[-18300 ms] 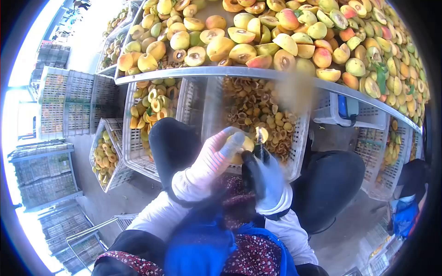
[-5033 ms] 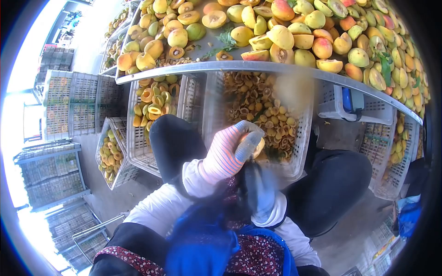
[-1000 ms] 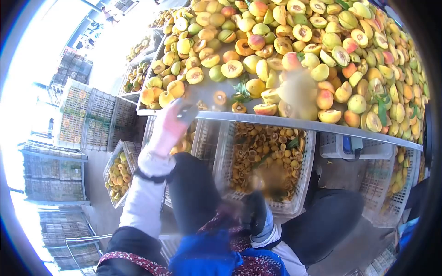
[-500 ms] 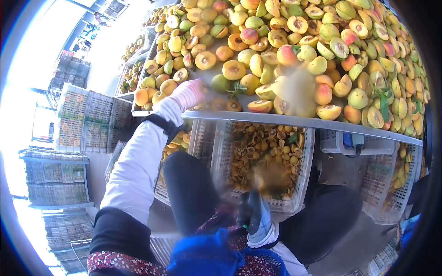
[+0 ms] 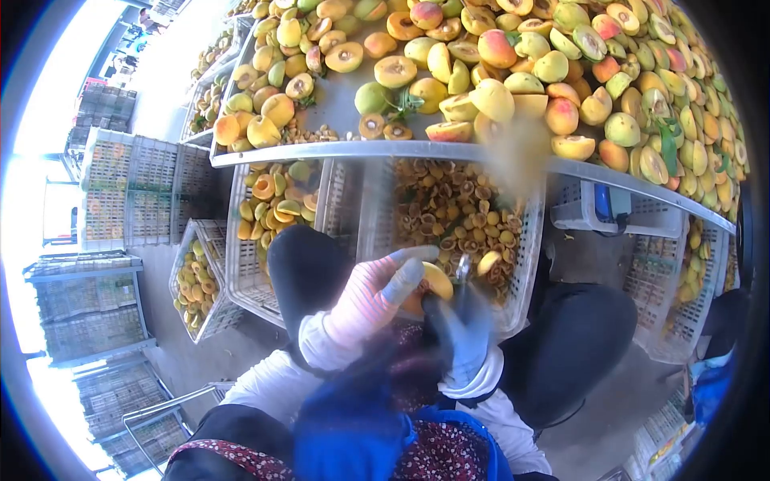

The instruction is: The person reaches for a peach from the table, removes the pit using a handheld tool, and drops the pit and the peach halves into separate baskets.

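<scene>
My left hand [image 5: 365,297], in a pink-striped glove with grey fingertips, is closed around a yellow peach half [image 5: 436,280] above my lap. Close beside it, my right hand [image 5: 467,333] in a blue and dark glove is blurred. From its closed fingers a small metal tool [image 5: 464,266] sticks up, its tip near the peach; its exact kind I cannot make out. Just beyond both hands, a white plastic crate [image 5: 521,276] holds peach stones and scraps. Above it, many cut peaches [image 5: 395,72] lie on a metal-edged table [image 5: 337,150].
Left of the stone crate stands a crate of peach halves [image 5: 277,200], and a smaller filled crate [image 5: 196,280] stands tilted on the floor. Stacked crates [image 5: 132,184] line the left side. A pale crate [image 5: 634,216] is under the table at right.
My left hand has come back from the table edge to my lap and now holds a peach half beside my right hand. My right hand has risen slightly, showing the metal tool.
</scene>
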Demonstrator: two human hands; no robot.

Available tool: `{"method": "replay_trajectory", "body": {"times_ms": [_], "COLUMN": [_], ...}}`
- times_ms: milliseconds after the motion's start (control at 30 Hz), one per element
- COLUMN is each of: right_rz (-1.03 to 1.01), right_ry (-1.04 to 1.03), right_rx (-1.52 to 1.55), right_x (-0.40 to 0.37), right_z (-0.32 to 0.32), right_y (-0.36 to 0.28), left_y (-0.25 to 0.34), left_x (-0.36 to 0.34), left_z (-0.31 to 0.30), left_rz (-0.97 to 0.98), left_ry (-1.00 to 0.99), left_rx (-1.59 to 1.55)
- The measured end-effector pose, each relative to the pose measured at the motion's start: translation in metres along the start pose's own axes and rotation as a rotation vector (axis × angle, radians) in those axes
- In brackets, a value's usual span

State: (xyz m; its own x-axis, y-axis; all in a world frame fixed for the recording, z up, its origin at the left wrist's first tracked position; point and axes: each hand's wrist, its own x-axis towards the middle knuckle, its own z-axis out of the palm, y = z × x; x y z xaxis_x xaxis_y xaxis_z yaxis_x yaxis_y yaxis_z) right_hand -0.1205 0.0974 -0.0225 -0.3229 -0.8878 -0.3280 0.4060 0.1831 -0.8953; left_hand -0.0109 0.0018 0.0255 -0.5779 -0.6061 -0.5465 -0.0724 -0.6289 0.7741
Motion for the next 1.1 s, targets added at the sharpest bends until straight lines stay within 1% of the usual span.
{"method": "replay_trajectory", "body": {"times_ms": [33,67,133,167,233,300,333,400,467,500,600,667,833,867,933,1000,1067,1100], "right_rz": [0.061,0.123,0.412,0.386,0.12,-0.245,-0.476,-0.589,-0.357,-0.369,-0.341,-0.347,-0.34,-0.347,-0.463,-0.692,-0.448,-0.02], "right_ry": [-0.012,-0.019,-0.081,-0.152,0.008,0.114,0.135,0.121,0.061,0.064,0.11,0.122,0.075,0.076,0.105,0.163,0.119,-0.008], "right_rx": [0.067,0.132,0.257,0.068,0.027,-0.299,-0.604,-0.82,-0.637,-0.67,-0.561,-0.583,-0.74,-0.726,-0.76,-0.849,-0.632,-0.37], "right_x": [0.0,0.0,0.004,0.004,-0.007,-0.012,-0.013,-0.018,-0.022,-0.023,-0.025,-0.025,-0.033,-0.034,-0.036,-0.034,-0.029,-0.033], "right_z": [0.002,0.005,0.005,-0.003,-0.002,0.004,0.004,0.008,0.013,0.013,0.015,0.014,0.004,0.004,0.002,0.001,-0.002,-0.001], "right_y": [-0.005,-0.01,-0.036,-0.026,0.021,0.028,0.026,0.018,0.011,0.015,0.014,0.015,0.037,0.037,0.042,0.055,0.053,0.028], "left_y": [0.003,0.003,0.003,-0.001,-0.011,-0.017,-0.023,-0.037,-0.042,-0.043,-0.044,-0.048,-0.05,-0.052,-0.053,-0.054,-0.057,-0.06], "left_x": [-0.001,0.001,0.002,0.002,0.001,0.001,0.001,0.002,0.001,0.001,0.0,0.001,0.001,0.002,0.004,0.004,0.004,0.003], "left_z": [-0.007,-0.01,-0.015,-0.014,-0.014,-0.006,-0.006,-0.006,0.001,0.004,0.015,0.018,0.016,0.014,0.013,0.011,0.007,0.004], "left_rz": [-0.014,-0.034,-0.066,-0.066,0.01,0.082,0.132,0.233,0.292,0.321,0.379,0.416,0.373,0.369,0.349,0.328,0.302,0.296], "left_ry": [-0.044,-0.058,-0.086,-0.033,0.087,0.231,0.233,0.235,0.252,0.262,0.312,0.337,0.27,0.252,0.272,0.274,0.258,0.253], "left_rx": [0.129,0.139,0.161,0.121,0.056,-0.007,-0.002,0.006,0.006,0.001,0.017,0.035,0.07,0.084,0.155,0.189,0.185,0.209]}}
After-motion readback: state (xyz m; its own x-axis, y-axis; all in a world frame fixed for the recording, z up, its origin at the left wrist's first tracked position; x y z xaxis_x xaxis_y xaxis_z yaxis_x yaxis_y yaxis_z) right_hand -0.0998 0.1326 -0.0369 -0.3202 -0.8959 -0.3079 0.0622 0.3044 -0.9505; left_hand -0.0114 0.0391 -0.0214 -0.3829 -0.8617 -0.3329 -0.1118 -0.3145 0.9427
